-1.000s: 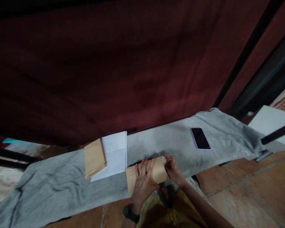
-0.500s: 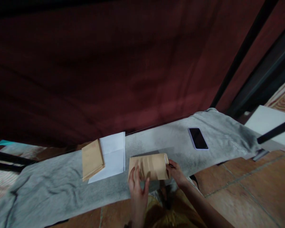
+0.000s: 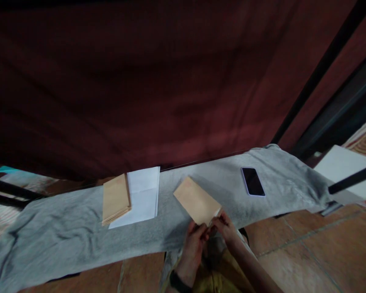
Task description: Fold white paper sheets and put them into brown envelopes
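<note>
A tan paper envelope [image 3: 197, 199] is held at a slant above the grey cloth, its near end toward me. My left hand [image 3: 195, 236] is closed on its lower edge near the corner. At the right end my right hand [image 3: 224, 228] pinches the opening, where a bit of white paper shows. The fingertips of both hands nearly meet there. To the left lies a stack of similar brown envelopes [image 3: 115, 198], partly over some white sheets of paper [image 3: 143, 195].
A grey cloth [image 3: 70, 228] covers the long narrow bench. On its right part lies a phone [image 3: 253, 181] in a pale purple case. Behind hangs a dark red curtain [image 3: 171, 101]. Black metal bars [image 3: 317, 81] stand at the right, near a white board [image 3: 347, 169].
The envelope has turned from lying level to a slant, its left end swinging up and away. My left hand has moved right, from spread on its face to gripping its near edge.
</note>
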`<state>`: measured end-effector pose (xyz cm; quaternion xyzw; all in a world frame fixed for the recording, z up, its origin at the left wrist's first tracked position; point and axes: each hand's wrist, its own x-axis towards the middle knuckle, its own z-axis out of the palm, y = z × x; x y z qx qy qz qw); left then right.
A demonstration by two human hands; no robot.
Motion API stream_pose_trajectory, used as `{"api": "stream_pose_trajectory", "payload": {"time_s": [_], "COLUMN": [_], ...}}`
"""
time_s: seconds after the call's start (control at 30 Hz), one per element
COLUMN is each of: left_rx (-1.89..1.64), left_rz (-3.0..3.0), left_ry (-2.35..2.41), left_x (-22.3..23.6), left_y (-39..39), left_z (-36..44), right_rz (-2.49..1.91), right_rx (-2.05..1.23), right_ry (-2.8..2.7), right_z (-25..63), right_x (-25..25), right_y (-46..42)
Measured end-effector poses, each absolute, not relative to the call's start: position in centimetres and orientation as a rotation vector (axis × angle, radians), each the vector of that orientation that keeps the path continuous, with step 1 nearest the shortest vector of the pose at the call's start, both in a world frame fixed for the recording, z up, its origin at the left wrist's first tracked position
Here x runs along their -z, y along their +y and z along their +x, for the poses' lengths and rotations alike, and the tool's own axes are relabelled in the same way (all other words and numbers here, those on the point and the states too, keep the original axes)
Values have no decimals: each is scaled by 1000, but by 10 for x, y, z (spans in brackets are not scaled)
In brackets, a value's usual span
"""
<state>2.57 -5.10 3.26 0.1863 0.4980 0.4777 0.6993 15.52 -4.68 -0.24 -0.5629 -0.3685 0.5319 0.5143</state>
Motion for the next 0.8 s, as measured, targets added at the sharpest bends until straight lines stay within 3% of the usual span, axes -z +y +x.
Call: {"api": "stream_pose_trajectory", "payload": {"time_s": [0.17,0.37,0.63,0.8], "left_rx": [-992,-951,-1021,-1015], "left_rz": [553,625,657,664], "left_ry": [1179,1261,1305,1327], "left_x": [-31,-23,-14,-12], "left_y": [-40,-39,-46,-38], "left_z": [15,9,11,11], "right_rz": [-1283,-1472,-1741,-1463], "right_rx": [-1235,-900,-511,-294], "right_ry": [-890,-1495,-1726,-2042], "right_z": [192,206,188,173], "right_x": [11,20,29,24], "right_y": [-62,-59,-46,-54]}}
